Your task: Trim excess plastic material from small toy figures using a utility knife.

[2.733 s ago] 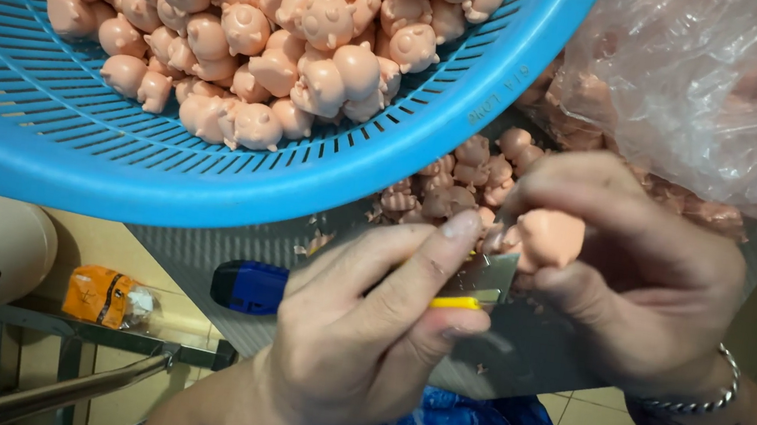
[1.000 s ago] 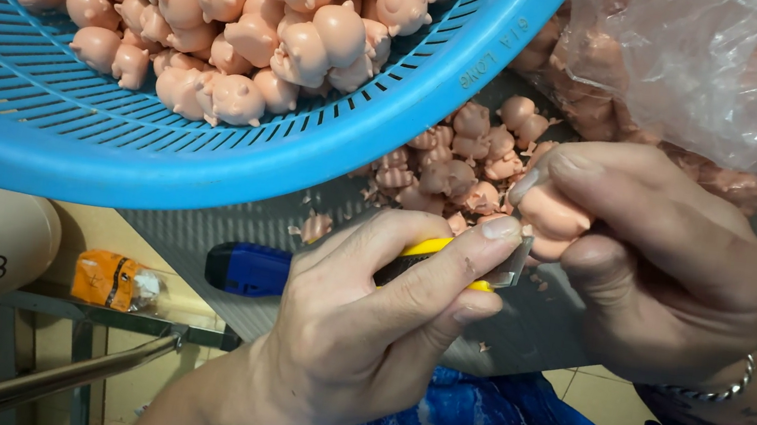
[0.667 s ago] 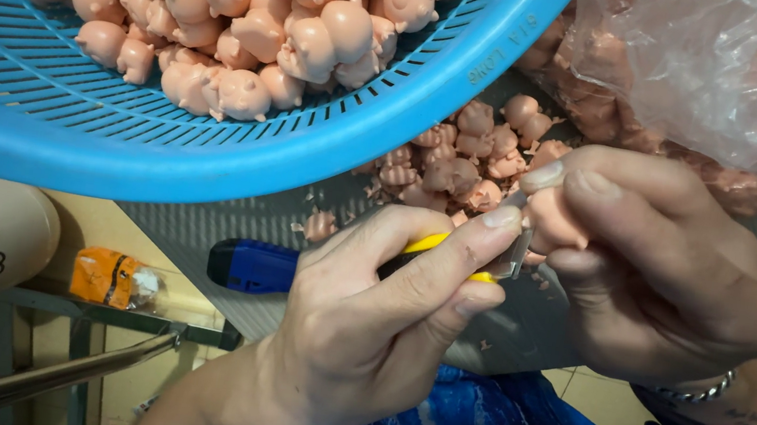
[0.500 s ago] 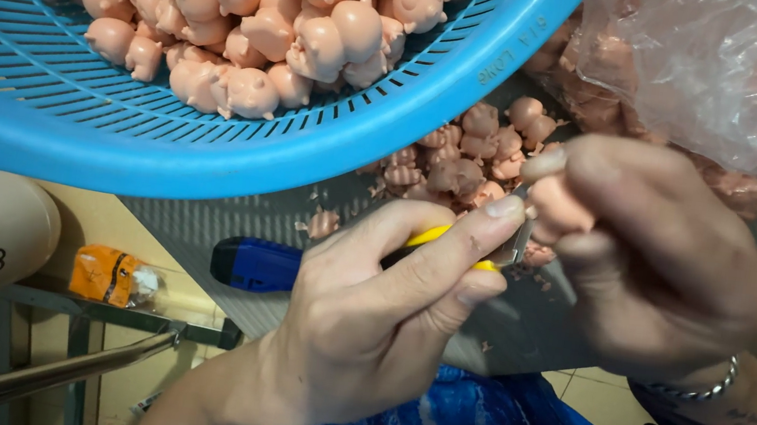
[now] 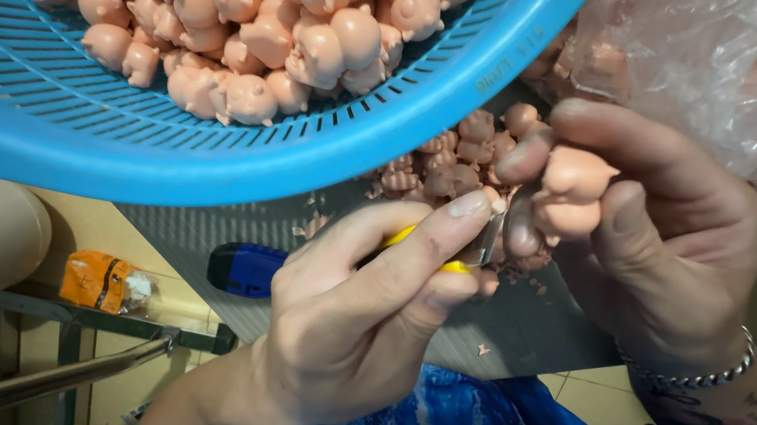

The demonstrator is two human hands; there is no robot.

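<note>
Blade (image 5: pixel 490 240) is pressing against the pig figure (image 5: pixel 568 191) that the right hand (image 5: pixel 656 249) is pinching; the left hand (image 5: pixel 363 327) is gripping the knife. A slip could be nicking the right fingertips (image 5: pixel 524 234), sitting just beside the edge.

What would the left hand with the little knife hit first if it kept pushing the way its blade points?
Most likely the pink pig figure held in the right hand. The left hand aims its small yellow-handled knife up and right, the blade already at the figure's lower edge. Depth is hard to judge.
</note>
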